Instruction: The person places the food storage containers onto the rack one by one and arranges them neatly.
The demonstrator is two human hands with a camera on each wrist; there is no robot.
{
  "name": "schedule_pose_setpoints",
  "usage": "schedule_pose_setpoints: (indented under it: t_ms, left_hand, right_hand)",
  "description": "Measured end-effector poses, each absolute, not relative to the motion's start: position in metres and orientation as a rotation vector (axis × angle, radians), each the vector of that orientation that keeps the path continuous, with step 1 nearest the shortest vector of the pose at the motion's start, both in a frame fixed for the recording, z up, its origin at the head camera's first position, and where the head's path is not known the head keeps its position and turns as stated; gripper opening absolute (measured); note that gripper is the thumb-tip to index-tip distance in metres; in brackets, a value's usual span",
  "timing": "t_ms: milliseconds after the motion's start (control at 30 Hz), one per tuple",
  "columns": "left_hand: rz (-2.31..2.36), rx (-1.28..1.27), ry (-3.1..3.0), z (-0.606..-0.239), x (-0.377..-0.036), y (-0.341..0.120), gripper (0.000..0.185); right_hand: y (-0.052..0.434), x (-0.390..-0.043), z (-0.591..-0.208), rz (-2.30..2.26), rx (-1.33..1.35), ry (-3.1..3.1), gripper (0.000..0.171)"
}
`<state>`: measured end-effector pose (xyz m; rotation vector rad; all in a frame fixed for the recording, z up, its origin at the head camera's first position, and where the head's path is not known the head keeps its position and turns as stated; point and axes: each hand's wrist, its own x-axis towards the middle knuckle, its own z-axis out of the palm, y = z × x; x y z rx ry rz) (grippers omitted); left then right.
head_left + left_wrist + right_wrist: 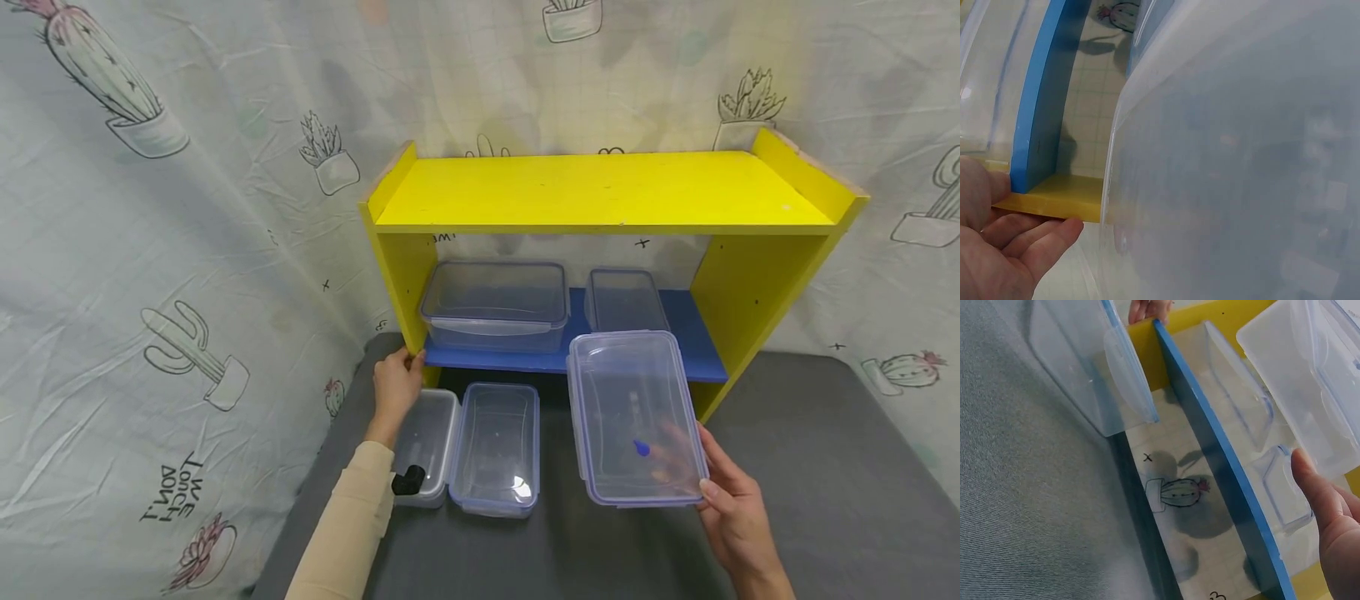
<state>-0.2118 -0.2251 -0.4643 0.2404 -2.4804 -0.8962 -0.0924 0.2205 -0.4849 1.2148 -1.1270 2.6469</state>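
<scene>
While the left hand (pixel 395 385) rests on the yellow shelf unit's (pixel 615 190) left upright, fingers nearly straight w/ tips laid against the upright's front edge, it looks like a bracing hold, steadying the frame rather than gripping anything. Just below that wrist, two clear boxes sit on the grey desk (pixel 825 467): a small box (pixel 427 442) partly hidden by the sleeve, and touching its right side a 2nd open box (pixel 497 446), both pulled close to the shelf front, prob. to keep them in easy reach.

On the blue lower shelf (pixel 693 337) sits a big lidded container (pixel 495 304) at the left, then a narrower container (pixel 624 298) beside it, small gap between. Free room on that shelf is mostly at the right end, up to the yellow side panel; headroom under the top board looks modest.

Further right, the right hand (pixel 738 517) holds the clear lidded box (pixel 636 417) up off the desk in front of the lower shelf, thumb on its near right corner, fingers curled beneath and showing through the plastic. The box is tilted, its far end overlapping the shelf's front edge. Right of it the desk is open.
</scene>
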Motion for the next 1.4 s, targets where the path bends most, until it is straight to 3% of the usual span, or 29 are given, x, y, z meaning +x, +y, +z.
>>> schedule_pose_setpoints:
  t_ms: [1400]
  left_hand:
    - [-0.903, 0.207, -2.48, -0.465, -0.211, -0.227, 0.026]
  right_hand:
    - [0.213, -0.101, -0.419, 2.521, 1.157, -0.684, 0.053]
